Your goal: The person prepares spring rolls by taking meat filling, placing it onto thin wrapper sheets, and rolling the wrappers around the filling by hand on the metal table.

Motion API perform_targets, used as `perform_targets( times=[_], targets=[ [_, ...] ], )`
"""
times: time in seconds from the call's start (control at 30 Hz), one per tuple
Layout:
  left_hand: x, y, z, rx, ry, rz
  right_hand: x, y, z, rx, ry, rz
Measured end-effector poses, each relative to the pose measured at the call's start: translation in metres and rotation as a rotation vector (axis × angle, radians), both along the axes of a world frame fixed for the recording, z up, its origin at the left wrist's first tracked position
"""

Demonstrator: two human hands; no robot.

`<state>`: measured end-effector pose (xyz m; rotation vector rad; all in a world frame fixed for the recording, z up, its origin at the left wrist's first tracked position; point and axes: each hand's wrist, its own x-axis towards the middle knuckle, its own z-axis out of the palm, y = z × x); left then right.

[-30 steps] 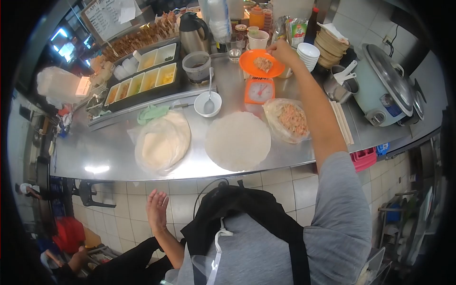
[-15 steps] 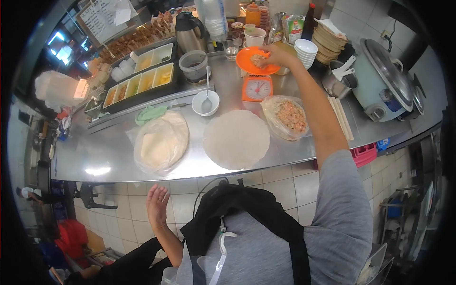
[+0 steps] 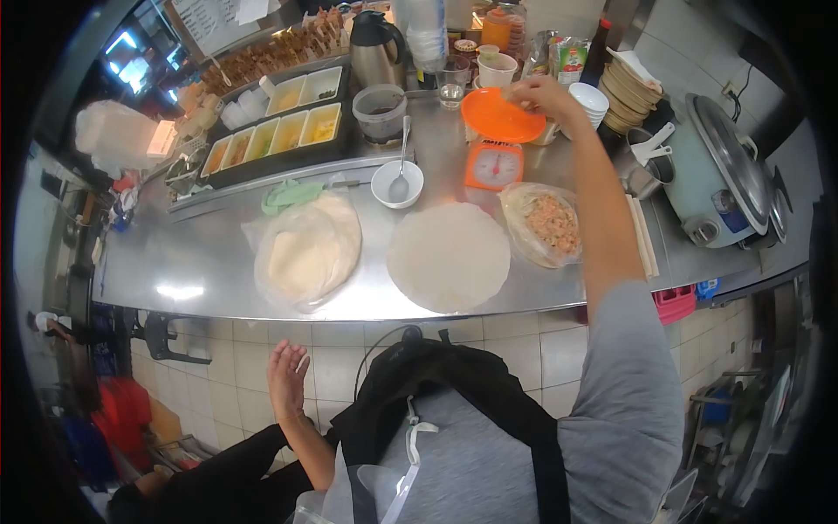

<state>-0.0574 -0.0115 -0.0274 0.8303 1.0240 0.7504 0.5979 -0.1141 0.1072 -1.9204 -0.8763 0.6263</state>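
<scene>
A bag point(image 3: 548, 223) of chopped pinkish mix lies open right of the round wrapper point(image 3: 448, 258), which rests flat on the table point(image 3: 209, 271); being round, it shows no long axis. The bowl point(image 3: 384, 194) holds a spoon point(image 3: 405, 148), its handle pointing to the far side. Behind it, a tub point(image 3: 380, 125) contains something dark; bins point(image 3: 286, 135) hold toppings, one yellow. Another bag point(image 3: 310, 253) holds pale rounds. The right hand point(image 3: 539, 94) has its fingers bunched downward at the right side of the plate point(image 3: 493, 113) above the scale point(image 3: 495, 166); whether they pinch anything is hidden. The left hand point(image 3: 288, 377) hangs before the table edge, half-open, fingers loosely curled around nothing.
</scene>
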Motion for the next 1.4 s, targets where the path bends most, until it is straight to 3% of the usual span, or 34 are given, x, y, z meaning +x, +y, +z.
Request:
perform_targets(
  times=[0.1, 0.23, 0.4, 0.43, 0.5, 0.6, 0.63, 0.7, 0.87, 0.93, 1.03, 1.13, 1.2, 1.27, 1.33, 1.37, 1.4],
  targets=[
    [0.017, 0.002, 0.003, 0.044, 0.051, -0.060, -0.029, -0.030, 0.019, 0.164, 0.159, 0.043],
    [0.069, 0.004, 0.004, 0.096, 0.044, -0.270, -0.086, -0.059, -0.024, 0.106, 0.222, 0.210],
    [0.159, 0.002, -0.003, 0.409, 0.094, -0.606, -0.200, -0.059, -0.099, -0.081, 0.315, 0.348],
    [0.174, 0.004, -0.013, 0.472, -0.011, -0.682, -0.213, -0.054, -0.120, -0.002, 0.249, 0.358],
    [0.206, -0.005, -0.008, 0.685, 0.102, -0.802, -0.235, -0.047, -0.149, 0.077, 0.191, 0.364],
    [0.238, -0.013, -0.026, 0.957, 0.146, -0.891, -0.263, -0.044, -0.158, 0.080, -0.157, 0.375],
    [0.245, -0.017, -0.028, 1.073, 0.126, -0.920, -0.264, -0.049, -0.162, 0.080, -0.156, 0.373],
    [0.251, -0.025, -0.031, 1.049, 0.148, -0.924, -0.261, -0.059, -0.168, 0.263, -0.332, 0.292],
    [0.258, -0.030, -0.048, 0.856, 0.245, -0.991, -0.264, -0.077, -0.176, 0.155, -0.283, 0.264],
    [0.256, -0.030, -0.053, 1.044, 0.169, -0.917, -0.266, -0.080, -0.177, 0.104, -0.262, 0.273],
    [0.250, -0.024, -0.050, 1.108, 0.086, -0.858, -0.261, -0.078, -0.166, 0.054, -0.136, 0.252],
    [0.244, -0.031, -0.046, 1.084, 0.201, -0.804, -0.268, -0.069, -0.165, 0.247, -0.222, 0.151],
    [0.244, -0.028, -0.049, 1.022, 0.276, -0.871, -0.264, -0.060, -0.179, 0.065, -0.441, 0.350],
    [0.246, -0.023, -0.050, 0.969, 0.345, -0.924, -0.258, -0.059, -0.183, 0.047, -0.448, 0.367],
    [0.243, -0.024, -0.040, 0.980, 0.204, -0.883, -0.262, -0.059, -0.174, 0.022, -0.450, 0.384],
    [0.243, -0.022, -0.039, 0.981, 0.206, -0.879, -0.267, -0.061, -0.171, 0.148, -0.424, 0.303],
    [0.242, -0.021, -0.038, 1.145, 0.168, -0.831, -0.272, -0.063, -0.167, 0.273, -0.393, 0.222]
  ],
)
